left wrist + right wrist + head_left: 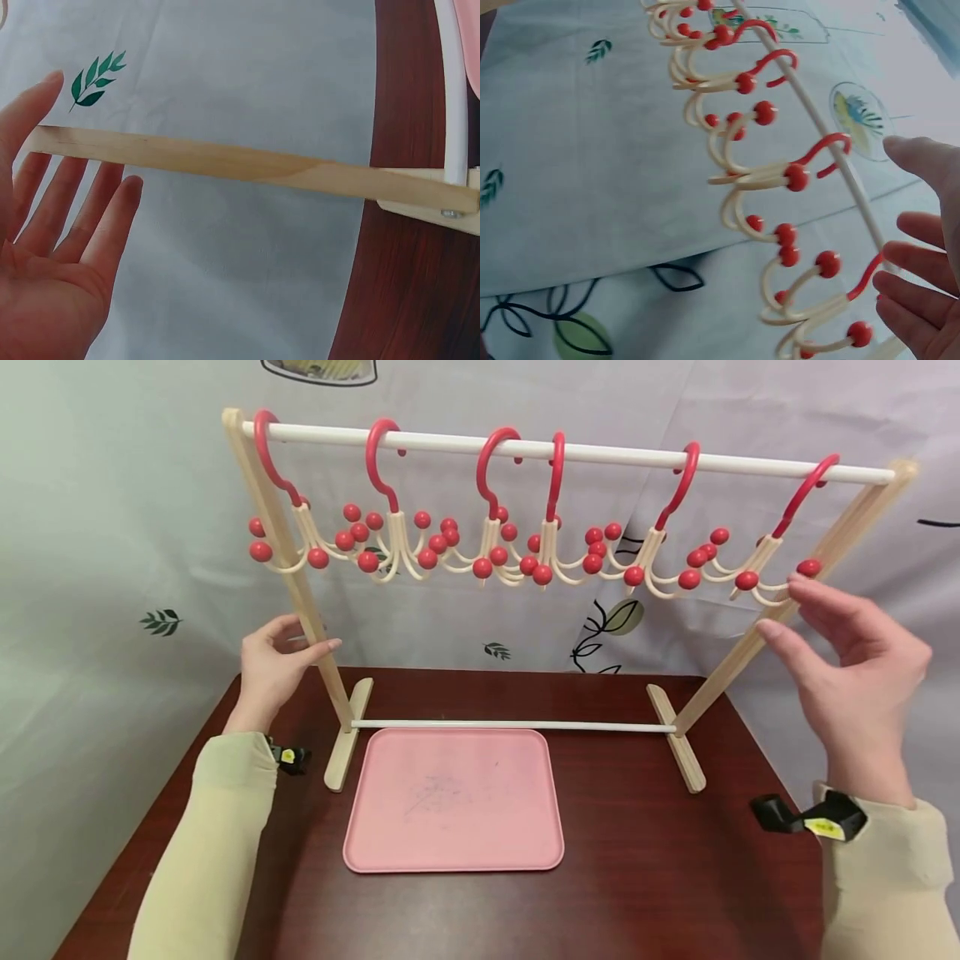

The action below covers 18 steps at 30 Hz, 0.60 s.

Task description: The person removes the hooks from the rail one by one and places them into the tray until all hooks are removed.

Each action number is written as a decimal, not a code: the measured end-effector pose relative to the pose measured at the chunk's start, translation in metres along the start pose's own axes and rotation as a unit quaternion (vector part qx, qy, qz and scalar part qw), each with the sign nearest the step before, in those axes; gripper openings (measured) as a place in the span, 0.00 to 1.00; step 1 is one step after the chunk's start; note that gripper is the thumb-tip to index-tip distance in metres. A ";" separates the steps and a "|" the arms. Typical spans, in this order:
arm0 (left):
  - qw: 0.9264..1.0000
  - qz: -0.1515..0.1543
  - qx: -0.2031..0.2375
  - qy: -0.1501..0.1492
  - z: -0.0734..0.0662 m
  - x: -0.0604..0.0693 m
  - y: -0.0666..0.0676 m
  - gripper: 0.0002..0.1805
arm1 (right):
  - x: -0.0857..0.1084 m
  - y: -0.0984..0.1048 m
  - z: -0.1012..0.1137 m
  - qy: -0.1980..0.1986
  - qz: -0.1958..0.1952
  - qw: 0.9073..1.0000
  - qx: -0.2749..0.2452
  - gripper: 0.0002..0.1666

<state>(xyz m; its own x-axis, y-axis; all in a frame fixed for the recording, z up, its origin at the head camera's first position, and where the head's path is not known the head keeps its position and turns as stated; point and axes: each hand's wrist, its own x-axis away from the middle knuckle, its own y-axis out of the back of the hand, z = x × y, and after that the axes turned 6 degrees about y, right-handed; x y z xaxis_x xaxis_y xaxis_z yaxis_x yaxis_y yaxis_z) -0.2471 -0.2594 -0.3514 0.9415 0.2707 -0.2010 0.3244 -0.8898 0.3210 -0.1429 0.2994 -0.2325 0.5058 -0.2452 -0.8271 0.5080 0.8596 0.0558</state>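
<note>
A wooden rack with a white top rod (450, 443) holds several hangers, each with a red hook, cream curved arms and red ball tips. My left hand (270, 668) is beside the rack's left post (311, 610). In the left wrist view its straight fingers (101, 202) lie behind the post and the thumb stands apart. At the right end, my right hand (862, 660) is raised by the right post (832, 543), thumb and fingers spread. Its fingertips are close to the rightmost hanger (761, 560); whether they touch it I cannot tell.
A pink tray (453, 867) lies on the dark red-brown table (637, 877), in front of the white lower rod (517, 725). The rack's feet (341, 760) stand on the table. A pale patterned cloth (450, 635) hangs behind.
</note>
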 end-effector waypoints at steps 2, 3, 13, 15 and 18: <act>1.000 0.003 0.007 -0.005 0.000 -0.001 -0.002 0.30 | -0.009 0.000 0.002 -0.004 -0.024 1.000 -0.016 0.24; 1.000 0.004 0.011 -0.007 0.000 -0.002 -0.003 0.29 | -0.013 0.000 0.002 -0.011 -0.037 0.999 -0.026 0.24; 1.000 0.009 0.019 -0.008 0.002 -0.007 -0.003 0.27 | -0.047 -0.001 0.001 -0.104 -0.126 0.987 0.010 0.29; 1.000 0.009 0.019 -0.006 0.002 -0.008 -0.003 0.26 | -0.053 -0.002 0.004 -0.123 -0.122 0.984 0.047 0.28; 1.000 0.010 0.018 -0.004 0.001 -0.009 -0.003 0.25 | -0.061 -0.003 0.008 -0.151 -0.118 0.978 0.078 0.27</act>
<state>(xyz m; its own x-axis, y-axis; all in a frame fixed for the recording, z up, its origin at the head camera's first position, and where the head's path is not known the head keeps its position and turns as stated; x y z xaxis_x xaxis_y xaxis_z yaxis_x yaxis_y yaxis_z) -0.2566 -0.2597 -0.3516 0.9467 0.2507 -0.2020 0.3025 -0.9074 0.2918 -0.1701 0.3081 -0.1777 0.5332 -0.5698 -0.6254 0.7232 0.6906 -0.0126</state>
